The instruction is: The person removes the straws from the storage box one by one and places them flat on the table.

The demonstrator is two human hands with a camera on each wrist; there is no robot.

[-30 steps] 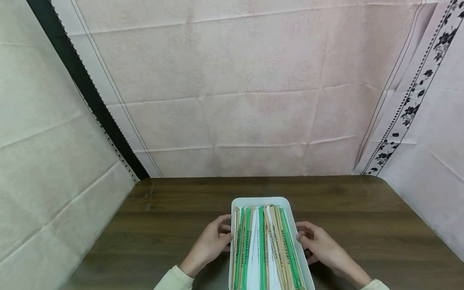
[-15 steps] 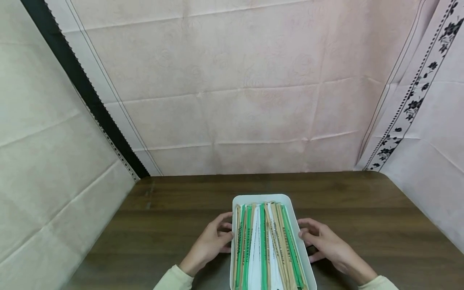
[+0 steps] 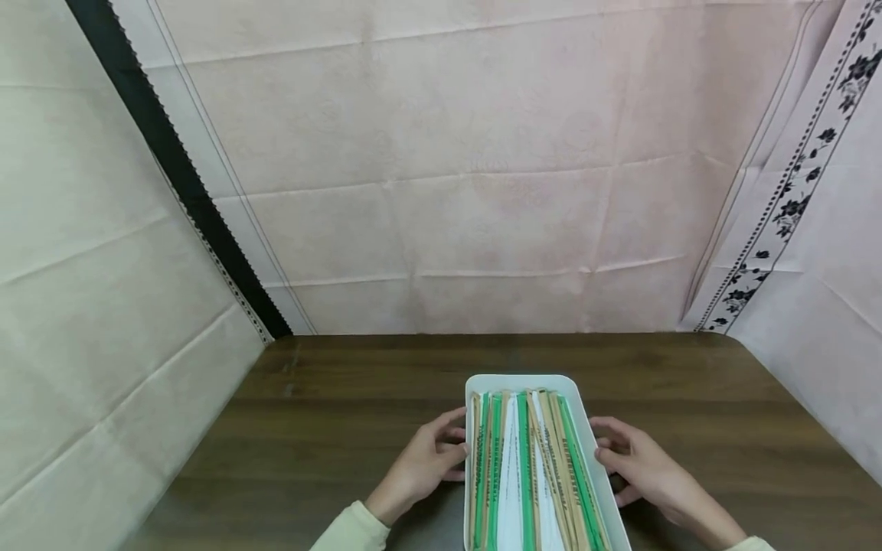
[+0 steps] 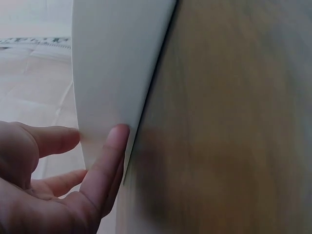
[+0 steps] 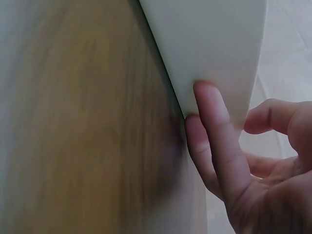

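Note:
A white rectangular plastic bin [image 3: 520,383] stands at the near middle of the table, its near end cut off by the head view. Green, tan and white thin strips [image 3: 525,474] fill it lengthwise, several with dark print along their edges; their kind does not show. My left hand [image 3: 429,464] is at the bin's left side, nearly straight fingers [image 4: 105,168] pressing against the outer wall and one fingertip at the rim. On the opposite side my right hand [image 3: 644,468] mirrors it, with long straight fingers [image 5: 222,131] laid on the wall.
The brown wood-grain table [image 3: 372,375] extends around the bin. Pale creased cloth [image 3: 441,191] rises behind it and on both sides. A black band [image 3: 186,184] runs down the left, a floral border [image 3: 792,207] down the right.
Both hands and the bin between them have shifted slightly to the right along the table. The head view has also moved a little. The strips keep their arrangement.

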